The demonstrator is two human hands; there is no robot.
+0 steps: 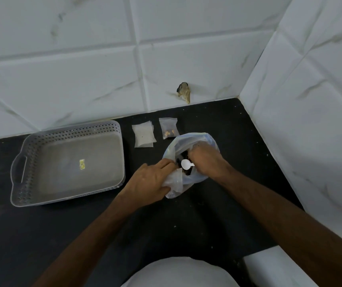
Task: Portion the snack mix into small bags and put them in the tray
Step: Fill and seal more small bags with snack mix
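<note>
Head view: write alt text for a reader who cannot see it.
A right hand holds a white scoop over a large open plastic bag while the left hand holds a small bag. Beside them on the black counter sits a grey tray.

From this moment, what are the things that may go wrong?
1. The small bag in the left hand looks crumpled, so snack mix from the white scoop in the right hand may miss it and spill on the black counter.
2. The big bag is soft and could tip.
</note>
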